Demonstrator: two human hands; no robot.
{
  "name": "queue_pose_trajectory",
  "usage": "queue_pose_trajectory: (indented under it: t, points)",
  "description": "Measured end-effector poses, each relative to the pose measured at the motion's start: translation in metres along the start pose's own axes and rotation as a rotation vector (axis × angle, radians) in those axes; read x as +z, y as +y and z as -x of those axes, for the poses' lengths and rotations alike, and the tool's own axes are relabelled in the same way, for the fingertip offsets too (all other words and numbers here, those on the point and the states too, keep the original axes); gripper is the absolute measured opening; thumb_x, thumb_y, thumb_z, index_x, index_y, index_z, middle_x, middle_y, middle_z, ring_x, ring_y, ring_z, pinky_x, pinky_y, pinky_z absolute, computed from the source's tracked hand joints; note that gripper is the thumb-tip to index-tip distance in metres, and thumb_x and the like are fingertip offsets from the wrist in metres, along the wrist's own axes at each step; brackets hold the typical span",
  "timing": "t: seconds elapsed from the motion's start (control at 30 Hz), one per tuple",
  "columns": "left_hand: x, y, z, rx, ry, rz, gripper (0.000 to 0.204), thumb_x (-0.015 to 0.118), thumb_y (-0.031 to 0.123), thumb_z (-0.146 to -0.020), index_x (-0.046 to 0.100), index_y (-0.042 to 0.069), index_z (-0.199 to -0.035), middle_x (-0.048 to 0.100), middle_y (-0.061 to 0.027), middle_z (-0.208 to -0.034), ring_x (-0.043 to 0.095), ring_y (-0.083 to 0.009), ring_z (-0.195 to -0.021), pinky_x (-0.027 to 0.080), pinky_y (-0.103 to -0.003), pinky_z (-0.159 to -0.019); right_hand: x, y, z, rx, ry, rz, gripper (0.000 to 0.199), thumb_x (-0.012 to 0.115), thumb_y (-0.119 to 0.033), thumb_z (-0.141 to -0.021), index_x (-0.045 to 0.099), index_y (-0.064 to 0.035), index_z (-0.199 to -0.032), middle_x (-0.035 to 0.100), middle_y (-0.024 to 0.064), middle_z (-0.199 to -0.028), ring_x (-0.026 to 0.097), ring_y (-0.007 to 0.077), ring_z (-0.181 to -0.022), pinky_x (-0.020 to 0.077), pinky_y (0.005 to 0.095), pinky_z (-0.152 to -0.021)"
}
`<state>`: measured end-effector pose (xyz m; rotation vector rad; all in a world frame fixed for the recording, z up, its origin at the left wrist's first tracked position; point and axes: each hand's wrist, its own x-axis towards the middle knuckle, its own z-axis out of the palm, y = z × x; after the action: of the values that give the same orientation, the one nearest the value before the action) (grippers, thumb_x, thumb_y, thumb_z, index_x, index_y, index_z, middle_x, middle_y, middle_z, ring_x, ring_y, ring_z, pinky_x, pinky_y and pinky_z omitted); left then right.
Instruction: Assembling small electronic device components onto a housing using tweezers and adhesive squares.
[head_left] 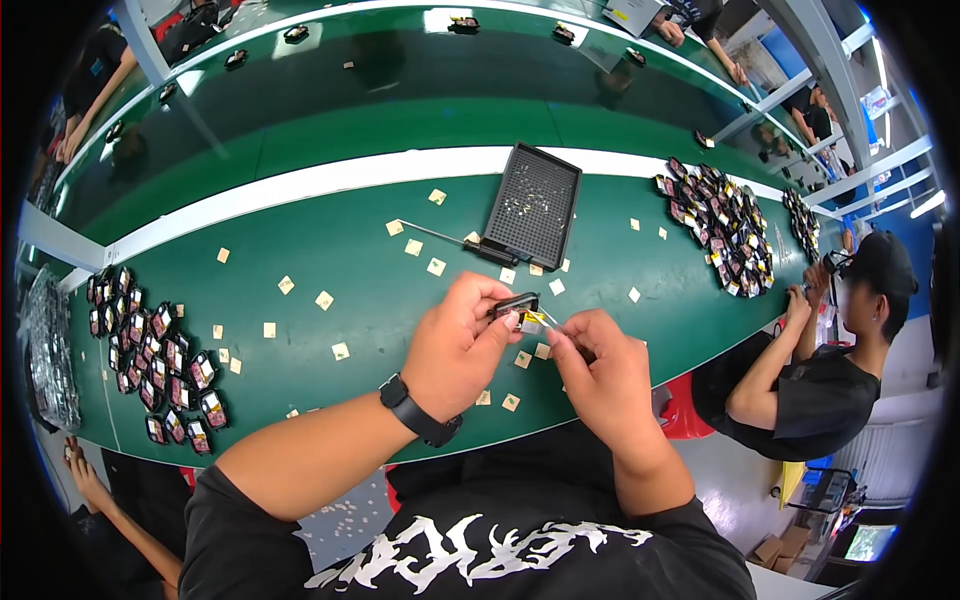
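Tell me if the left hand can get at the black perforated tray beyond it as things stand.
Probably yes, once freed: the left hand holds a small black part, and only paper squares lie on the green table before the tray.

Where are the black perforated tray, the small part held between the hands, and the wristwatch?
black perforated tray (533, 205): head view, middle of its dotted surface.
small black part (518, 303): head view, its dark top edge above the fingertips.
wristwatch (418, 412): head view, the black band on the left wrist.

My left hand (458, 345) pinches a small black part (516, 303); my right hand (600, 375) grips its yellow tab (535, 319). A black perforated tray (533, 206) lies beyond them, paper squares (324, 299) scattered around.
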<state>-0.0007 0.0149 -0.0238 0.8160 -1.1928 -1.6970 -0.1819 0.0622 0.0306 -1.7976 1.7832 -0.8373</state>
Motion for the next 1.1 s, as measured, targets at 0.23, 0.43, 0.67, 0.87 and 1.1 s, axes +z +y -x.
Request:
queue_pose_trajectory:
  t: [0.23, 0.43, 0.67, 0.87, 1.1]
  points:
    - [0.001, 0.006, 0.001, -0.015, -0.046, -0.109, 0.029, 0.053, 0.004, -0.104, 0.052, -0.001, -0.133, 0.065, -0.0107, -0.117, 0.065, -0.0151, -0.106, 0.057, -0.032, -0.092, 0.008, 0.002, 0.003, 0.026, 0.053, 0.027, 0.014, 0.073, -0.008, -0.091, 0.060, -0.0019, -0.093, 0.068, 0.0142, -0.068, 0.067, 0.0278, -0.055, 0.0487, 0.0350, -0.050]
    - [-0.003, 0.009, 0.000, -0.136, -0.076, 0.096, 0.037, 0.053, 0.003, -0.103, 0.053, -0.001, -0.140, 0.064, -0.0095, -0.118, 0.067, -0.0155, -0.104, 0.059, -0.031, -0.090, 0.010, 0.002, 0.003, 0.012, 0.045, -0.058, 0.014, 0.073, -0.008, -0.092, 0.061, -0.0011, -0.094, 0.068, 0.0114, -0.067, 0.066, 0.0199, -0.055, 0.0483, 0.0310, -0.051]
    - [-0.001, 0.016, -0.002, -0.173, -0.010, 0.178, 0.038, 0.052, 0.002, -0.103, 0.052, -0.001, -0.141, 0.063, -0.0100, -0.118, 0.068, -0.0168, -0.105, 0.061, -0.031, -0.088, 0.011, 0.012, 0.002, 0.043, -0.002, -0.570, 0.018, 0.078, -0.005, -0.088, 0.065, 0.0002, -0.099, 0.065, 0.0014, -0.077, 0.051, 0.0039, -0.059, 0.0409, 0.0217, -0.053]
    - [-0.001, 0.009, -0.001, -0.113, -0.032, 0.129, 0.033, 0.053, -0.004, -0.101, 0.054, -0.003, -0.134, 0.063, -0.0107, -0.118, 0.067, -0.0151, -0.103, 0.060, -0.030, -0.090, 0.009, -0.002, -0.007, -0.193, -0.053, -0.104, 0.025, 0.081, -0.002, -0.082, 0.073, -0.0014, -0.106, 0.065, 0.0008, -0.082, 0.051, 0.0042, -0.059, 0.0414, 0.0211, -0.053]
    - [0.002, 0.007, 0.001, -0.092, -0.040, 0.171, 0.030, 0.052, -0.006, -0.101, 0.054, -0.005, -0.130, 0.062, -0.0112, -0.118, 0.066, -0.0158, -0.105, 0.059, -0.033, -0.093, 0.014, 0.009, -0.003, 0.040, -0.069, -0.384, 0.010, 0.075, 0.000, -0.088, 0.070, 0.0008, -0.096, 0.069, 0.0018, -0.081, 0.059, 0.0015, -0.067, 0.0459, 0.0209, -0.056]
